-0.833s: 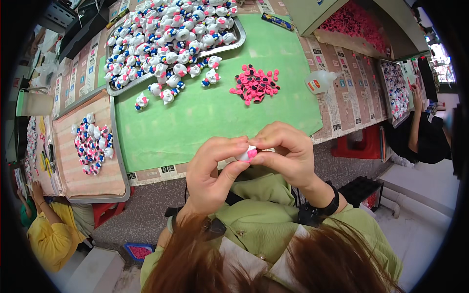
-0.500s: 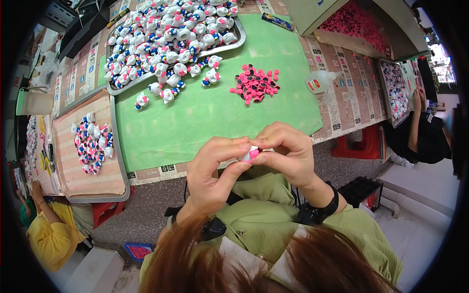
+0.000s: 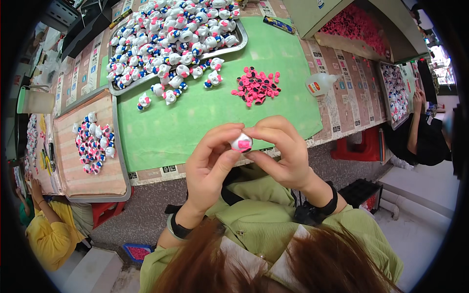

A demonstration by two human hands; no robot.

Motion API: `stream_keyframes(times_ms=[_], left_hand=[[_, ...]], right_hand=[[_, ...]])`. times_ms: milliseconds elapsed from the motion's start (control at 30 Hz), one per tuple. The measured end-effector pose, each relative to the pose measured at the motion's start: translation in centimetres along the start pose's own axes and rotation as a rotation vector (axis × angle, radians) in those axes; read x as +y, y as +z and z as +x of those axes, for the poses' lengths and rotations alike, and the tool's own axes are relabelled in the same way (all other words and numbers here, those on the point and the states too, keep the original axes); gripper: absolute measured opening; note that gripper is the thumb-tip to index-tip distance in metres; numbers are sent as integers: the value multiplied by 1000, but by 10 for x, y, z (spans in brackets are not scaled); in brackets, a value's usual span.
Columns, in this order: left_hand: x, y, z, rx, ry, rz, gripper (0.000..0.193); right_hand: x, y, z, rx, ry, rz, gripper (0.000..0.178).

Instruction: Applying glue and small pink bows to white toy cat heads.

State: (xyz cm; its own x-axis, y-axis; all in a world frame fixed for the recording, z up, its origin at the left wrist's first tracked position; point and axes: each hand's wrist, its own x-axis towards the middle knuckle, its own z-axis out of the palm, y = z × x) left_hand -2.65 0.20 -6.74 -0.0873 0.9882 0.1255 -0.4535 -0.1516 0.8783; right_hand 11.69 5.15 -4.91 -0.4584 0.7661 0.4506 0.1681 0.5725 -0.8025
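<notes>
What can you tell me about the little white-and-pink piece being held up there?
The small white-and-pink piece looks rounded and smooth, slightly shiny, like plastic. A pink part shows on its front, with a dark patch below. It is held in the air, pinched by the left hand; the right hand is close around its other side, though contact there is hard to tell. Its back is hidden.

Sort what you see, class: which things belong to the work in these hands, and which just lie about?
Seemingly part of the work:
- white figure, in left hand and right hand
- pink pieces on the green sheet
- heaped figures

Seemingly just lying about:
- blue tube
- red stool
</notes>
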Motion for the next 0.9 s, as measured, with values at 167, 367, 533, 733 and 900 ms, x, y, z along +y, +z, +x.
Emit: stream_keyframes(times_ms=[167,367,533,733,900], left_hand=[[2,-1,5,7,-373,-461,28],[-1,-3,3,9,-512,-569,30],[-2,-3,1,54,-560,-586,29],[22,-45,10,375,-15,38,27],[80,-163,5,811,42,1288,25]], right_hand=[[1,2,0,60,-39,-81,35],[1,2,1,91,-71,-132,35],[2,2,0,62,-7,-112,34],[2,-11,-5,229,-43,-238,29],[41,-55,-28,740,162,-219,44]])
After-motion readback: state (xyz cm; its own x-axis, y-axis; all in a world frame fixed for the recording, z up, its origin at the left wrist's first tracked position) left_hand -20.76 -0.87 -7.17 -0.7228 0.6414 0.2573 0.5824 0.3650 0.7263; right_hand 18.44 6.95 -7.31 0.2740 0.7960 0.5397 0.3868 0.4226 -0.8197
